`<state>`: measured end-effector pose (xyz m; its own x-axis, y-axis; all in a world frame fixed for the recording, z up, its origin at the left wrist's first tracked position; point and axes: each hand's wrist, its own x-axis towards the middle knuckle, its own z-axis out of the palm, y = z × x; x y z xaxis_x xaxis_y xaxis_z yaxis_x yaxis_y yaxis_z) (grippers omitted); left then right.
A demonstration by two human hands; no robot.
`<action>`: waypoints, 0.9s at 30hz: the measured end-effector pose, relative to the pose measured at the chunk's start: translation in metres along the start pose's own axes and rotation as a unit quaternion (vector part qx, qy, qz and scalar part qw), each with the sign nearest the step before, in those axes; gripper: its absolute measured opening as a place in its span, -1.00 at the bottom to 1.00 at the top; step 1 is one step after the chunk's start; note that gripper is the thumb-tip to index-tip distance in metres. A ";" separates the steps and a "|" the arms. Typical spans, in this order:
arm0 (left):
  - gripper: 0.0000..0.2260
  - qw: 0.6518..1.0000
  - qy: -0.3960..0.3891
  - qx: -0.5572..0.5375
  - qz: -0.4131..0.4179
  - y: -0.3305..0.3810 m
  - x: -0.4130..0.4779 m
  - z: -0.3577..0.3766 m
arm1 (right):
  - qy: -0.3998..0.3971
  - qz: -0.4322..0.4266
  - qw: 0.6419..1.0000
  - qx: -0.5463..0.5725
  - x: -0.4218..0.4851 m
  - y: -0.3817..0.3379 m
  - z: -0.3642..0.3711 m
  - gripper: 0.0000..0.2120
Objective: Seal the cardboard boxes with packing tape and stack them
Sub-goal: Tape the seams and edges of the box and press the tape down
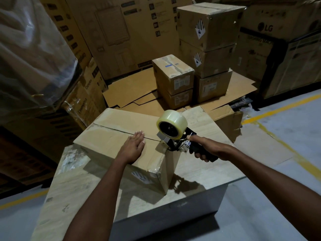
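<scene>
Head view, steeply downward, close

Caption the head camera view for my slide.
Left hand presses the box top while right hand holds tape dispenser at its seam.

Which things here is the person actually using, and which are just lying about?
In use: cardboard box, under the left hand; tape dispenser, gripped by the right hand; table beneath the box.
Lying about: flattened cardboard on the floor; big printed cartons behind.

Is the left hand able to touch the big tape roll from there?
Probably yes. The left hand lies flat on top of the box, and the tape roll stands just to its right on the dispenser the right hand grips. Nothing sits between them.
</scene>
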<state>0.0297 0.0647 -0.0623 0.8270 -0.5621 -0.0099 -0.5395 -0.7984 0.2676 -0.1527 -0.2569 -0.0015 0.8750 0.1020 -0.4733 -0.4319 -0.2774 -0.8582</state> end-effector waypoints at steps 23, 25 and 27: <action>-0.48 0.998 0.003 -0.019 -0.053 0.064 -0.018 0.019 | 0.010 -0.016 1.000 0.022 -0.017 0.055 -0.020 -0.44; -0.47 0.998 0.003 -0.021 -0.058 0.065 -0.019 0.018 | 0.011 -0.015 0.999 0.032 -0.018 0.072 -0.019 -0.42; -0.48 0.998 0.011 -0.023 -0.065 0.068 -0.018 0.018 | 0.012 -0.019 0.998 0.054 -0.019 0.087 -0.018 -0.40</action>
<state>-0.0251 0.0165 -0.0615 0.8929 -0.4496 -0.0254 -0.4207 -0.8530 0.3090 -0.2028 -0.3003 -0.0638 0.8957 0.0870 -0.4361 -0.4182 -0.1686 -0.8926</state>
